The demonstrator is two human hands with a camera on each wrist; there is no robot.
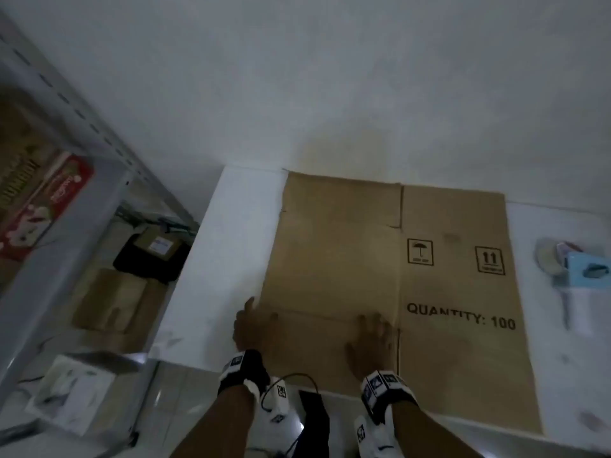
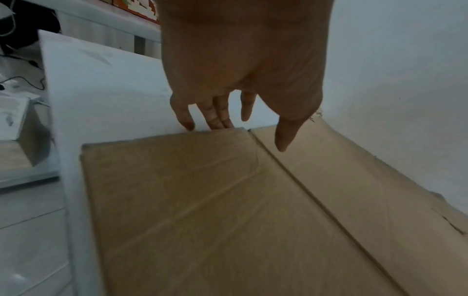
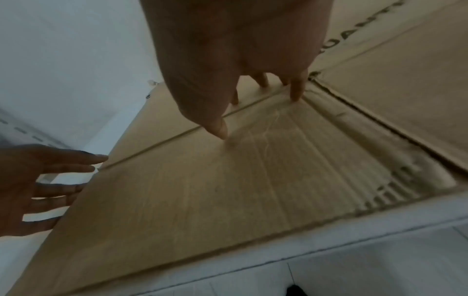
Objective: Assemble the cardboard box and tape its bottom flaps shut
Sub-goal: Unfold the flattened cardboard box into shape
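Head view is showing the flattened cardboard box (image 1: 390,285) lying lengthwise away from the person; the left hand (image 1: 253,328), fingers spread wide and holding nothing, is reaching its left edge, while the right hand (image 1: 372,342), flat and empty, is pressing the near flap.

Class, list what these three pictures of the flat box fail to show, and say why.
- Box underside: hidden against the table, all views.
- Small print under the box symbols: too small, head view.
- Tape dispenser: blurred, cut by the right edge, head view.
- Left hand fingertips: behind the box edge, right wrist view.

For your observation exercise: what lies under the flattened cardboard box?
The cardboard box lies flat on a white table. Whatever else might sit beneath it is covered.
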